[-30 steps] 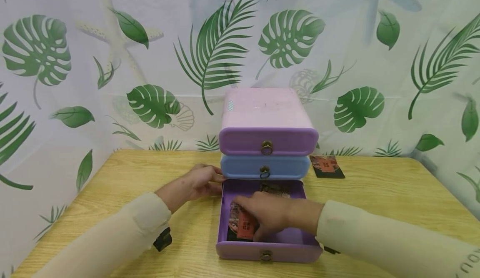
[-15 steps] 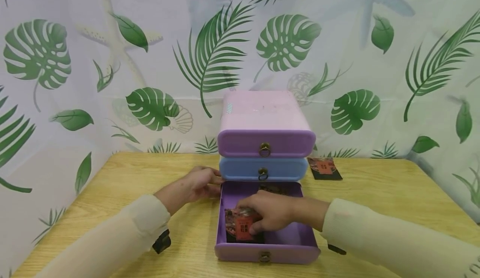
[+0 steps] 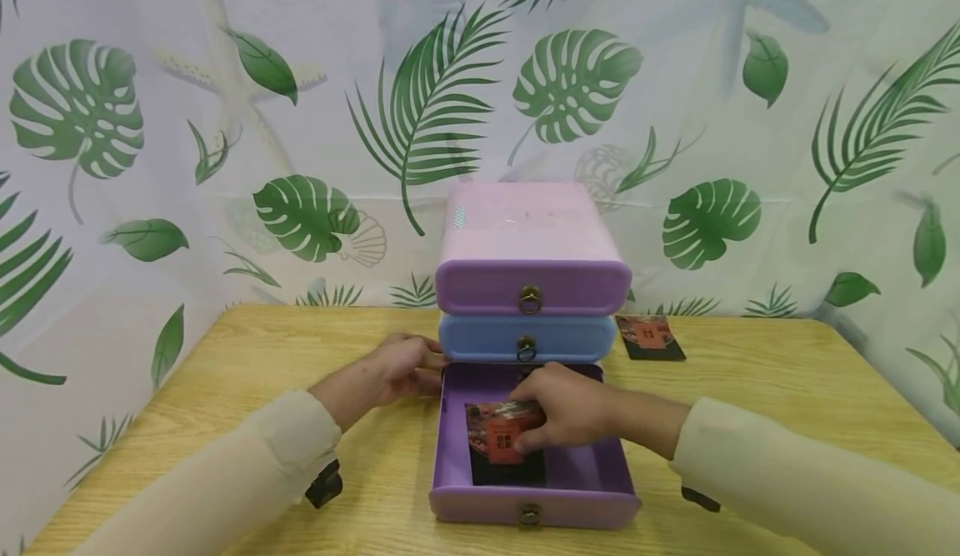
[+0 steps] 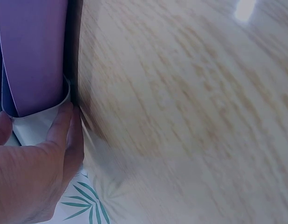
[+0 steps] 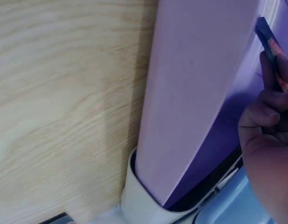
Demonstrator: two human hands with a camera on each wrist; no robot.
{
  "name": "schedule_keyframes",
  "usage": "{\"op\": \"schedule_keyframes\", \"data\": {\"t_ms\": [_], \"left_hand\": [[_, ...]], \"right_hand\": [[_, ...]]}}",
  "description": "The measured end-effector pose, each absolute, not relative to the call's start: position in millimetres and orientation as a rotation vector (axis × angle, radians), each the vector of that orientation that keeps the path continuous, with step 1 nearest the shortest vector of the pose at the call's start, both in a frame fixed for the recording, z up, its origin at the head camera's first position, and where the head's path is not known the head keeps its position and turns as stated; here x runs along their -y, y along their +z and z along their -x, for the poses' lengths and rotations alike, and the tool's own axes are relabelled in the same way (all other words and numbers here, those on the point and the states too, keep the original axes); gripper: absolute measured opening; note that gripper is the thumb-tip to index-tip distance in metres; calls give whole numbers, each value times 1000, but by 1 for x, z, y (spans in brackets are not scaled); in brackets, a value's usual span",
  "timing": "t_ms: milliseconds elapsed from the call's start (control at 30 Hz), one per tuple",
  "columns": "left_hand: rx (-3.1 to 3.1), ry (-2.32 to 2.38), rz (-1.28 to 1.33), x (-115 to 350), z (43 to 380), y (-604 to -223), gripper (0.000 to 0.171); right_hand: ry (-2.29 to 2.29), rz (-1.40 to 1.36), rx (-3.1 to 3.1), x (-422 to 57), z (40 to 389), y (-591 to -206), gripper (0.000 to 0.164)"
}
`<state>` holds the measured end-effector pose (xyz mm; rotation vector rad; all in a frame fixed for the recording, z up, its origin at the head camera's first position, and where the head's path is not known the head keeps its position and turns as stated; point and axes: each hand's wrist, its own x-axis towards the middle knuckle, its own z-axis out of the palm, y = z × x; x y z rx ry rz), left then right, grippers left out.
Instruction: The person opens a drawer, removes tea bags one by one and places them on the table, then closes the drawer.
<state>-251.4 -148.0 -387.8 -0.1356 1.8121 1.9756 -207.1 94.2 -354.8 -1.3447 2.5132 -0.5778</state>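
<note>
In the head view, my right hand (image 3: 573, 406) pinches a flat dark packet (image 3: 491, 468) with a red label, thumb on its front. Packet and hand are within the pulled-out purple bottom drawer (image 3: 536, 506); in the right wrist view the packet (image 5: 270, 44) stands tilted, seen nearly edge-on. Behind the hand, a dark item at the back of the drawer is mostly hidden. My left hand (image 3: 405, 366) rests against the left side of the drawer unit; in the left wrist view its extended fingers (image 4: 65, 126) lie along the white casing (image 4: 34, 128).
Above the open drawer sit a blue drawer (image 3: 487, 338) and a purple one (image 3: 480, 287), both closed, under a pink top (image 3: 532, 222). Another dark packet (image 3: 651, 337) with a red label lies on the wooden table (image 3: 750, 423), right of the unit. A leaf-print curtain (image 3: 300, 122) hangs behind.
My right hand has shifted right and slightly back, bringing the packet away from the drawer's left side. My left hand stays against the unit.
</note>
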Motion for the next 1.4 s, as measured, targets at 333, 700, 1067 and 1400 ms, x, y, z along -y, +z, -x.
{"op": "schedule_keyframes", "data": {"t_ms": [333,700,1067,1400], "left_hand": [[-1809,1971,141,148,252,-388,37],[-1784,1988,127,148,252,-387,38],[-1766,1977,114,149,253,-389,40],[-1780,1970,128,149,254,-389,40]], "right_hand": [[-590,1335,-2612,-116,210,-344,31],[-608,1227,-2663,-148,213,-324,40],[-510,1271,-2748,-176,214,-314,39],[-497,1222,-2806,-204,217,-307,36]]}}
